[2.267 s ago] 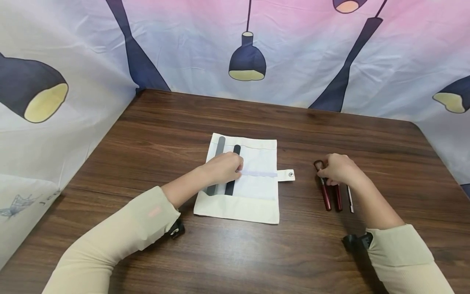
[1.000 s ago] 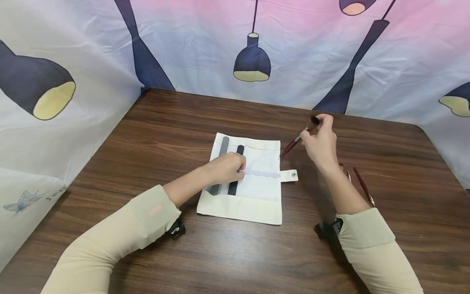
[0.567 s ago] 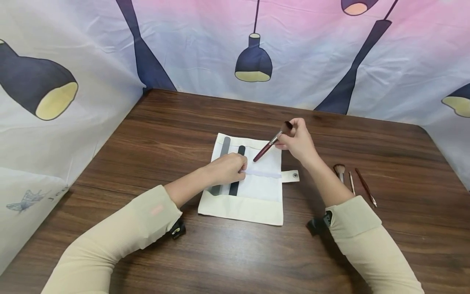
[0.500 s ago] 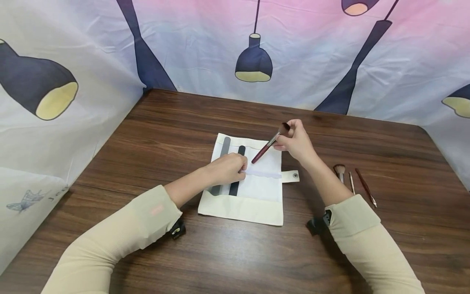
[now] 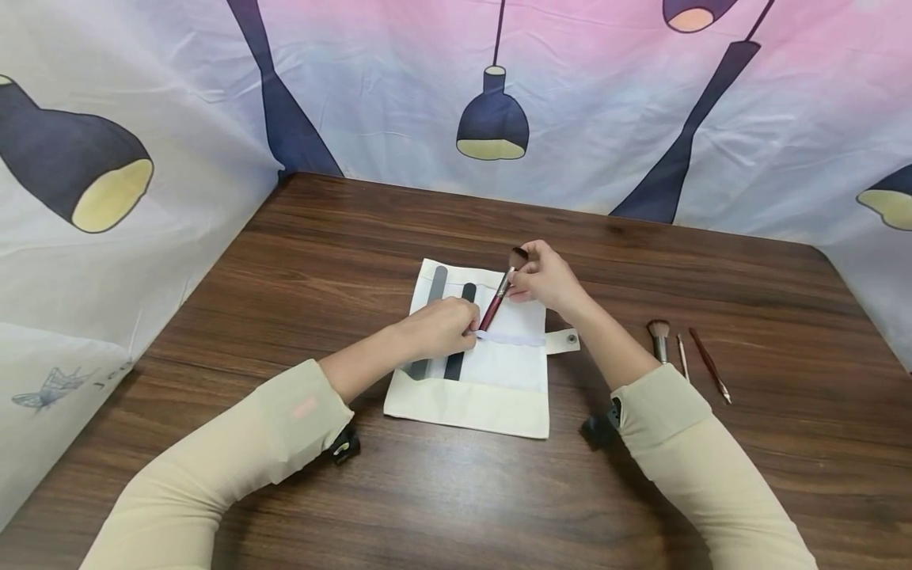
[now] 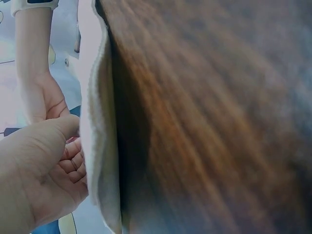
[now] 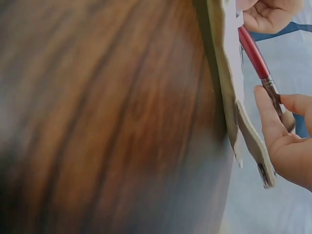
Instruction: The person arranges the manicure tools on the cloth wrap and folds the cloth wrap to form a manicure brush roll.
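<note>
"How far along does the work look?"

"Partway, I'd judge. A cream cloth case (image 5: 514, 368) lies unfolded flat on the worktop (image 5: 456, 507). Two strips are already on it, side by side: a grey strip (image 5: 438, 283) and a black strip (image 5: 468, 294). A makeup brush (image 5: 495, 302) slants over the cloth, its handle end at the upper edge of a lavender band (image 5: 509, 340); I can't tell whether it has gone under."

"And each grip?"

"The right hand (image 5: 549, 279) has thumb and fingers clamped on the brush near its bristles. The left hand (image 5: 443, 323) lies across the strips, fingers curled, seemingly pinching the band's edge, though the contact is partly hidden."

"What seems left?"

"Three pieces lie on the worktop to the right, well apart from the case: a second brush (image 5: 660, 342), partly behind the right sleeve (image 5: 663, 408), a thin pale tool (image 5: 682, 351) and a slim dark-red tool (image 5: 709, 364). Presumably those remain, then closing the case."

"Materials and shapes?"

"The case looks like soft canvas, roughly rectangular, with a short strap (image 5: 560, 342) ending in a round metal snap (image 5: 572, 340). The strips are flat with rounded ends. The held brush has a glossy red handle, a silvery collar and dark, fluffy bristles. The worktop is dark brown with streaky wood grain."
</note>
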The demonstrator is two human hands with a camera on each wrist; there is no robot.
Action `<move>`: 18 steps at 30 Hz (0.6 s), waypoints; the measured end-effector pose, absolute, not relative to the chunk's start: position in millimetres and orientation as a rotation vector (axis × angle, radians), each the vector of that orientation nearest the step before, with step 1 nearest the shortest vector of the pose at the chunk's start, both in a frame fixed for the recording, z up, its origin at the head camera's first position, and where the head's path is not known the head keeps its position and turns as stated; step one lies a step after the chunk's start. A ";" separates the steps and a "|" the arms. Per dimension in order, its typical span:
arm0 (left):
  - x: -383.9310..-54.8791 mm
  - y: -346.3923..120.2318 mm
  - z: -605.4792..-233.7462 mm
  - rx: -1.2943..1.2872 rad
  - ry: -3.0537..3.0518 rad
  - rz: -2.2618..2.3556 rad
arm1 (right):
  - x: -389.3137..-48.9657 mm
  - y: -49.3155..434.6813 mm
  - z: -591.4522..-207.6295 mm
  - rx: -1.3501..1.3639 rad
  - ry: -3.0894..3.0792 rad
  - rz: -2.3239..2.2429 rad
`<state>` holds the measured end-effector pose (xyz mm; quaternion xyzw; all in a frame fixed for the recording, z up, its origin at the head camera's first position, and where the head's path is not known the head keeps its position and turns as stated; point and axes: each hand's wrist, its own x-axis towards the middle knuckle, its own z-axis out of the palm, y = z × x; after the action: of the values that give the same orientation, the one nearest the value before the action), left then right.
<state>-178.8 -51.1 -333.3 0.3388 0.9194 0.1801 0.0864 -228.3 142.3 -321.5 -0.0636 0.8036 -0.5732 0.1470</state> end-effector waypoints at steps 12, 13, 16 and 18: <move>-179.4 -51.2 -333.6 1.007 2.712 0.563 | -230.1 137.2 -323.8 -0.256 2.239 -1.511; -179.6 -51.3 -333.7 1.006 2.708 0.567 | -230.2 137.0 -324.3 -0.267 2.239 -1.500; -179.8 -51.3 -333.6 1.003 2.700 0.578 | -230.5 136.3 -325.5 -0.293 2.254 -1.464; -180.1 -51.3 -333.9 1.003 2.699 0.582 | -230.4 135.8 -325.9 -0.315 2.285 -1.423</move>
<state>-180.1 -51.3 -333.9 0.3396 0.9141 0.1970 0.1017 -230.4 135.8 -325.9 -0.1135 0.8235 -0.5128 0.2142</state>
